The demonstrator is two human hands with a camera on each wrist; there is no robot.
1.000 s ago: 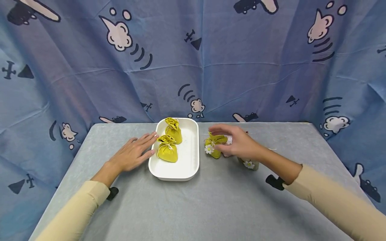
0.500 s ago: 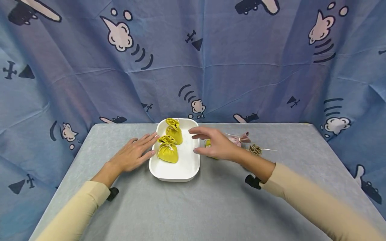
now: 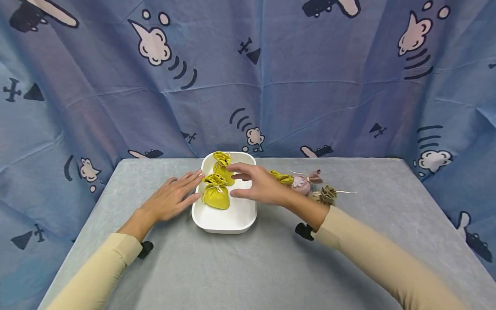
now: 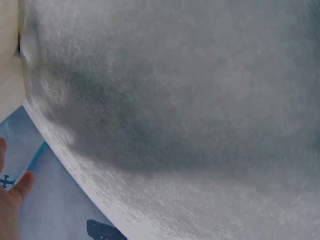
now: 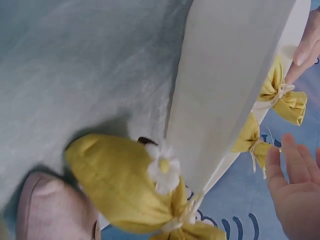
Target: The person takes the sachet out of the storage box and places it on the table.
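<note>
The right hand point(image 3: 257, 186) hovers spread over the white tray point(image 3: 248, 215), holding nothing; the left hand point(image 3: 170, 199) lies flat against the tray's left rim. The yellow pouch with a daisy point(image 5: 125, 185) sits just right of the tray. It looks soft and light, best pinched at its tied neck.

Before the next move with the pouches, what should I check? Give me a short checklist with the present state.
1. Right hand free: ok, open over the tray, holding nothing.
2. Left hand steadies tray: ok, fingertips at its left rim.
3. Room in tray: ok, two yellow pouches at the far left, near part bare.
4. Daisy pouch reachable: ok, lies outside, by the right wall.
5. Pink pouch and brown pouch outside: ok.
</note>
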